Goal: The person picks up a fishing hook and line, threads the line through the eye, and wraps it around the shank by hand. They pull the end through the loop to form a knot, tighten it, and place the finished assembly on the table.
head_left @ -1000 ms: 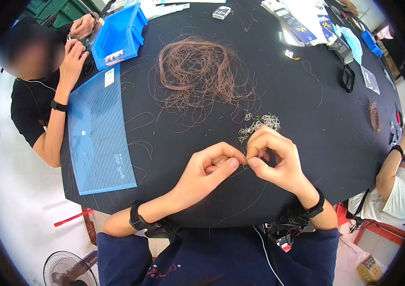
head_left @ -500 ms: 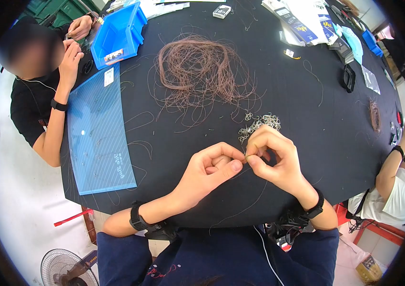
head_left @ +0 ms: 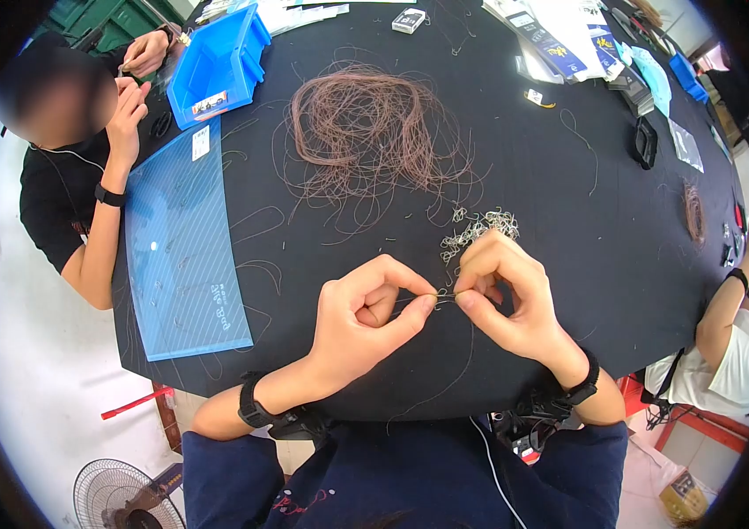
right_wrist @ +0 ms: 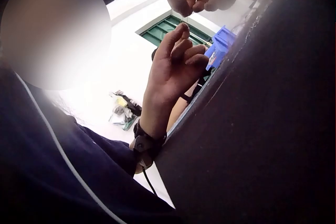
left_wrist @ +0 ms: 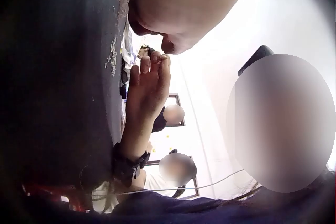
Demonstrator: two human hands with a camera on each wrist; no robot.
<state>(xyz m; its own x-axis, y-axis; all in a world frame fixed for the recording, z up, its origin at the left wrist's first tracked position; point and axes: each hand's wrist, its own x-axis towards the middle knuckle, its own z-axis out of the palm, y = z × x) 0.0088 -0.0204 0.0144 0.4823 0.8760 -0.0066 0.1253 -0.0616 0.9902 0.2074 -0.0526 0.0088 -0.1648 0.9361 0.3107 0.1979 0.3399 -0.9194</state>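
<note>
My left hand pinches a small fish hook between thumb and forefinger, its bend showing just below the fingertips. Close on its right, my right hand pinches thin fishing line, and a short stretch spans the narrow gap between the two hands. A loose length of line trails from below the right fingers toward the table's near edge. Just beyond the right hand lies a pile of metal fish hooks. Both wrist views show the opposite hand's fingertips raised above the table; the hook is too small to make out there.
A large tangle of brown line lies at mid-table. To the left are a blue zip bag and a blue bin, with another person seated beside them. Packets and papers cover the far right. Another person's arm rests at right.
My left hand has drawn back slightly to the left, so a small gap with line across it now separates the fingertips, which met before. The right hand has barely moved.
</note>
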